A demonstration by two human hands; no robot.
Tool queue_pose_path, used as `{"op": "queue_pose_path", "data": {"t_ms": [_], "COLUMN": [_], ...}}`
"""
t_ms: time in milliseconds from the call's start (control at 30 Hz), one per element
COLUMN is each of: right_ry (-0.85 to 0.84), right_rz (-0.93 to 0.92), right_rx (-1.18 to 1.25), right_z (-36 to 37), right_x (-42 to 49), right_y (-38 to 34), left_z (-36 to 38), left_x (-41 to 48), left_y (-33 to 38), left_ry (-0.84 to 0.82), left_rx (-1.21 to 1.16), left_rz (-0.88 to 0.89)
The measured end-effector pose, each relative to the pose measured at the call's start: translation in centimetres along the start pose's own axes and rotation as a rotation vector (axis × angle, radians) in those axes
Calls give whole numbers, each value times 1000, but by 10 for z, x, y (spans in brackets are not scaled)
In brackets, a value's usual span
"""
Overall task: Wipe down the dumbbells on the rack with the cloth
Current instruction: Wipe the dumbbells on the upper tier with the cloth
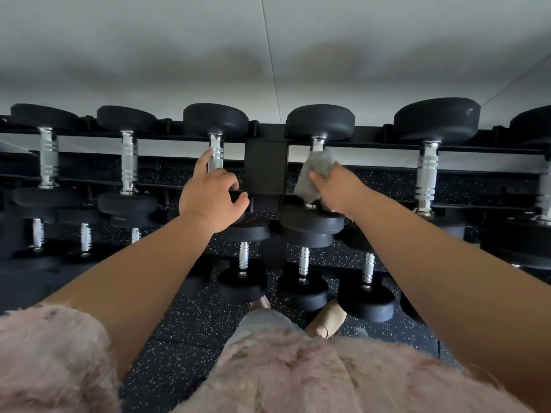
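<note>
Tightly bunched cloth (313, 172) in right hand (335, 190)

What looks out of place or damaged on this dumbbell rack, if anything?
Nothing stands out. The dumbbells sit evenly in the rack; the right hand holds the cloth on one handle, the left hand rests on the next.

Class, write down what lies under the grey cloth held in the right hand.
The chrome handle of a dumbbell: its top end shows above the cloth. Its middle is hidden by the cloth and right hand.
</note>
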State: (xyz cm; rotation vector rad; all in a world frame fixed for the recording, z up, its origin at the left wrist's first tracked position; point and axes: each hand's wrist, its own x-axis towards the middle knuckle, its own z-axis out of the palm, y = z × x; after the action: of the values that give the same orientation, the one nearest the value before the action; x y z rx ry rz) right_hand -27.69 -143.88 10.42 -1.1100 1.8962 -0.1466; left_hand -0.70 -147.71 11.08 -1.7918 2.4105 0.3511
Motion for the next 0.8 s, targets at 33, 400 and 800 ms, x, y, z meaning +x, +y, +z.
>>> {"op": "queue_pose_path", "data": {"t_ms": [33, 400, 800], "right_ry": [-56, -86, 224], "right_rz": [-19, -105, 150], "right_rx": [-7, 30, 220], "right_z": [3, -30, 3], "right_x": [-8, -43, -22], "right_y": [7, 5, 22], "left_z": [0, -2, -1], "left_x": [0, -1, 0], "left_y": [0, 2, 1], "left_ry": [-4, -7, -11], "left_rx": [3, 12, -6], "left_rz": [-5, -12, -11]}}
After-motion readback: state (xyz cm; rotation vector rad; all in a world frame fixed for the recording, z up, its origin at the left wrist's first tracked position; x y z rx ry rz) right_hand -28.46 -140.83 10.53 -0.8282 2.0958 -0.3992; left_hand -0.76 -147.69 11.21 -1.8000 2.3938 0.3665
